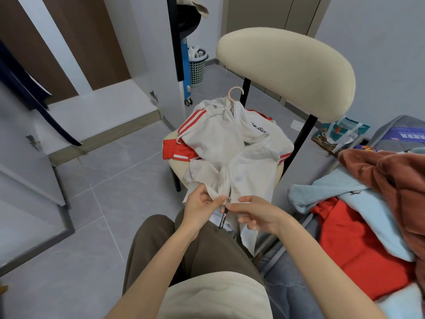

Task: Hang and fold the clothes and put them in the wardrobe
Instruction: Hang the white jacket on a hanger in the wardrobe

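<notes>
Grey floor tiles (103,203) fill the room between an open wardrobe (103,104) at the upper left of the frame and a cream chair (285,72) in the middle. Low in the centre, the left hand (202,203) pinches the bottom hem of a white jacket (230,146) on one side of its zip, thumb and forefinger closed on the cloth. The right hand (255,215) pinches the opposite hem edge just beside it, fingers curled on the fabric. Between the two sits the zip slider (229,199), with its black pull tab (223,218) dangling over the person's lap. Above the slider the two fronts lie apart, so the zip looks unfastened or barely started. Farther up, the jacket, red-striped at the sleeves, lies across the chair seat with its lower end drawn toward the person. A pale pink hanger (234,93) is already through the neck, its hook poking out near the chair back. At the right edge of the frame lies a pile of other clothes (354,245), rust, light blue and red. The step in hand seems to be seating the zip's two ends so the jacket can be closed on its hanger. Next, I judge, one hand must hold the hem taut while the other draws the slider up. Then the hanger can go into the wardrobe.
</notes>
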A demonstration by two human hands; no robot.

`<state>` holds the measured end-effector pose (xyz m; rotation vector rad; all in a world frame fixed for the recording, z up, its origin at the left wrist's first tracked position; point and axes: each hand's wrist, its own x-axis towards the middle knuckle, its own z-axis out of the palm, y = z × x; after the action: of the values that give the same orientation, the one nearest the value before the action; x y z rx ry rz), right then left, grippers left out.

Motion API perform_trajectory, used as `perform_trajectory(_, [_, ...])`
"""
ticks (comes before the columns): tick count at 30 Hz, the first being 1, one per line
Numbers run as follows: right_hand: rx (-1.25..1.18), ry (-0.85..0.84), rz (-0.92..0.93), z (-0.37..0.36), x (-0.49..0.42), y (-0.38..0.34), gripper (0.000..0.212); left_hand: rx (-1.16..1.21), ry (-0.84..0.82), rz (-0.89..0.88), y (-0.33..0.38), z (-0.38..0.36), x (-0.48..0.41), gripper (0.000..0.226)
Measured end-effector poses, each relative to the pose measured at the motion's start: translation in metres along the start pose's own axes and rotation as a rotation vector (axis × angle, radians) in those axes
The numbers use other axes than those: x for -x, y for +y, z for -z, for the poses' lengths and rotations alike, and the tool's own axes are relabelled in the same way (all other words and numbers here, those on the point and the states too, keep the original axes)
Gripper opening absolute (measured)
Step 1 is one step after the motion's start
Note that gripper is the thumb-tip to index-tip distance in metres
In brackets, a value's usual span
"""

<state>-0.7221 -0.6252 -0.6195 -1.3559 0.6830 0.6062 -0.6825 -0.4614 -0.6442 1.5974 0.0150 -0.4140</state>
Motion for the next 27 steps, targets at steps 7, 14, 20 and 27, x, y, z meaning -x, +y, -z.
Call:
perform_trajectory(7, [0.029,0.063,0.107,0.003,0.003,-0.003,0.049,-0.013,-0.017,0.019,-0.002,0.003,0.004,0.039])
perform_trajectory(14, [-0.104,0.068,0.164,-0.003,-0.004,-0.016,0.013,0.006,-0.063,0.079,-0.002,0.005,0.005,0.037])
perform_trajectory(20, [0.02,0.027,0.194,-0.003,-0.006,-0.031,0.012,0.042,-0.085,0.145,0.004,0.008,0.001,0.035])
perform_trajectory(27, [0.842,0.082,0.515,-0.006,-0.004,-0.024,0.016,0.344,-0.031,0.225,0.006,0.012,-0.001,0.028])
